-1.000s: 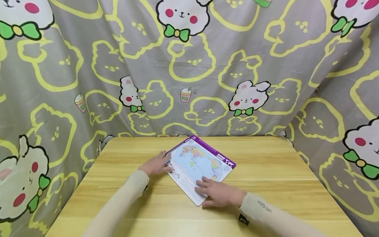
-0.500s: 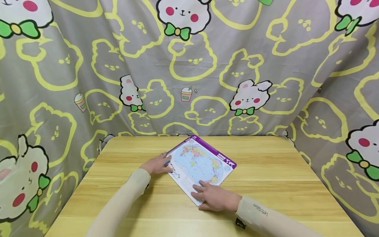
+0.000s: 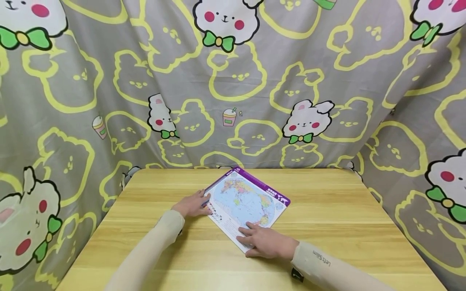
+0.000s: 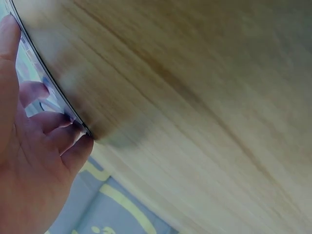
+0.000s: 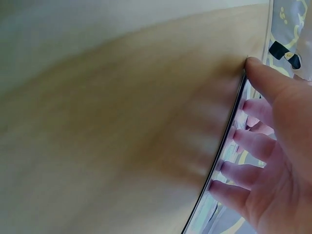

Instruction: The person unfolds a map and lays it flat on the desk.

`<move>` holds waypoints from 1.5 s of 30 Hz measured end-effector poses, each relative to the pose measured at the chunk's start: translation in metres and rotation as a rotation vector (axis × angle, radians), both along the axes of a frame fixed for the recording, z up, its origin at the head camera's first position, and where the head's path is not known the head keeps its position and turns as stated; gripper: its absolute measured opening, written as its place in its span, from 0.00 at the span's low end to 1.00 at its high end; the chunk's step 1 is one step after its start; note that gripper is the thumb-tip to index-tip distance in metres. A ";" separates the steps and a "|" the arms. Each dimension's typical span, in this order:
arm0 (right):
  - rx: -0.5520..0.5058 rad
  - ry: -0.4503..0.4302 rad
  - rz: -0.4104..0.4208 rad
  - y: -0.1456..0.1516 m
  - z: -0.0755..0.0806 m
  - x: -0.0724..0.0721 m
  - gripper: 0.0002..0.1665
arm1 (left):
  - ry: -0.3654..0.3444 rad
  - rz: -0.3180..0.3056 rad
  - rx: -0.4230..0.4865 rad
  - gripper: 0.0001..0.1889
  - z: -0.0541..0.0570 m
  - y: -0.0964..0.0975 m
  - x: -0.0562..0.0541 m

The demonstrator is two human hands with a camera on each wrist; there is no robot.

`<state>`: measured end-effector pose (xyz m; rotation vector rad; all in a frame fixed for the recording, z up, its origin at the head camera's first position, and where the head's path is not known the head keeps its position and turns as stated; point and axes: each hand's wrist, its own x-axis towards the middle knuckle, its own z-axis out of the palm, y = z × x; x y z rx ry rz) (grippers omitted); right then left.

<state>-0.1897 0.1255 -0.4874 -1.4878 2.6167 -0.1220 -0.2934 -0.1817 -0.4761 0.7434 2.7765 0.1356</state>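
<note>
A thin world map board (image 3: 242,198) with a purple header strip lies turned at an angle on the wooden table, one corner pointing at the wearer. My left hand (image 3: 192,203) rests at the board's left corner, fingertips on its face and edge. Over the near right edge, my right hand (image 3: 268,241) lies with fingers spread across the white text part. In the left wrist view the thumb and fingertips touch the board's dark edge (image 4: 53,78). The right wrist view shows the right thumb at a corner and the other fingertips along the edge (image 5: 222,146).
The light wood table (image 3: 327,226) extends around the board on all sides. A grey curtain (image 3: 251,81) with rabbit figures and yellow outlines hangs behind the table and along both sides. Dark straps show at the cuffs of both pale sleeves (image 3: 149,250).
Since one second ago the right hand has slid slightly left and toward the wearer along the board's near edge. The left hand and the map board stay almost in place.
</note>
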 end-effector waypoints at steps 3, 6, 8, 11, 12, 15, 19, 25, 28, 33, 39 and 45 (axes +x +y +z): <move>0.001 -0.004 -0.007 0.001 0.000 0.000 0.33 | 0.020 -0.008 0.000 0.40 -0.001 -0.001 0.002; 0.001 -0.011 -0.016 0.002 0.001 0.000 0.33 | 0.040 -0.007 -0.028 0.41 -0.002 -0.001 0.003; 0.002 -0.017 -0.024 0.003 0.003 0.000 0.33 | 0.047 -0.006 -0.049 0.42 -0.002 0.000 0.004; 0.005 -0.024 -0.031 0.005 0.003 -0.001 0.33 | 0.051 -0.011 -0.082 0.42 -0.004 0.001 0.006; 0.004 -0.025 -0.032 0.006 0.003 -0.001 0.33 | 0.053 -0.014 -0.085 0.42 -0.004 0.002 0.007; 0.002 -0.025 -0.031 0.010 0.001 -0.003 0.33 | 0.072 -0.029 -0.101 0.41 -0.006 0.002 0.010; -0.008 -0.012 -0.026 0.014 -0.001 -0.004 0.32 | 0.104 -0.062 -0.093 0.41 -0.006 0.003 0.014; -0.009 -0.017 -0.036 0.018 0.000 -0.006 0.30 | 0.133 -0.072 -0.066 0.40 -0.006 0.002 0.022; 0.002 -0.019 -0.044 0.021 0.001 -0.007 0.30 | 0.129 -0.066 -0.060 0.40 -0.007 0.002 0.025; 0.011 -0.009 -0.049 0.026 0.002 -0.008 0.29 | 0.128 -0.064 -0.067 0.38 -0.007 0.003 0.033; 0.013 -0.010 -0.052 0.032 0.003 -0.012 0.28 | 0.157 -0.075 -0.095 0.35 -0.007 0.003 0.039; -0.004 -0.049 -0.080 0.037 0.004 -0.015 0.28 | 0.181 -0.111 -0.105 0.32 -0.005 0.006 0.045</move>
